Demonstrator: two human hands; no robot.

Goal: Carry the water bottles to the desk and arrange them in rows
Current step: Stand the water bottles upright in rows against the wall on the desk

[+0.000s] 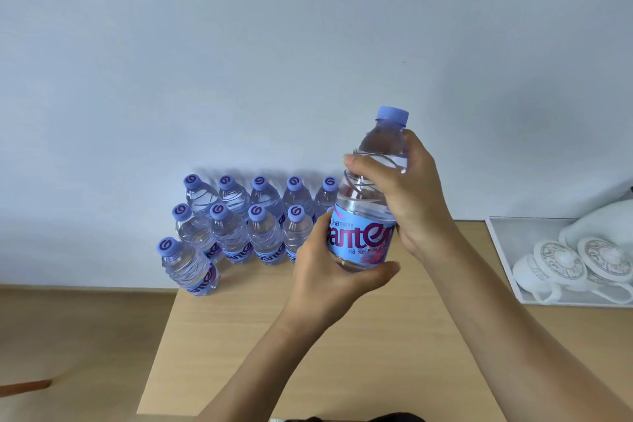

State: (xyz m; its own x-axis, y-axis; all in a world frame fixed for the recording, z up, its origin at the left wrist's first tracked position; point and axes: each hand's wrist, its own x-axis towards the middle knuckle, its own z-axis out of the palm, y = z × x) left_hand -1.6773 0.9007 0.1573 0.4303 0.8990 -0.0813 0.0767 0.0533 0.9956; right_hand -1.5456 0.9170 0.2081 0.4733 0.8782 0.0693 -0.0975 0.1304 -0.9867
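Both hands grip one water bottle (368,202) held up in the air at the centre right of the frame, above the light wooden worktop (308,336). The bottle is clear, full, capped in pale purple, and leans slightly to the right at the top. The left hand (329,271) cups its lower part: the thumb curls under the base and the fingers wrap round behind the blue label with its dark red lettering. The right hand (407,195) clasps the upper body from the right, with the thumb laid across the ribbed shoulder in front and the fingers closed round the far side, just below the neck. Neither hand touches the cap.

Behind and to the left of the held bottle, against the pale wall (239,44), stand the other bottles (236,219) on the worktop. A back row of five shows its caps in a line, the rightmost partly hidden by the held bottle. In front of it a second row shows four caps, with the edge of one more just visible beside the left hand. A single bottle (188,267) stands alone at the front left, near the worktop's left edge.

At the right edge of the frame a white tray (500,250) holds white lidded cups (548,267) lying beside each other.
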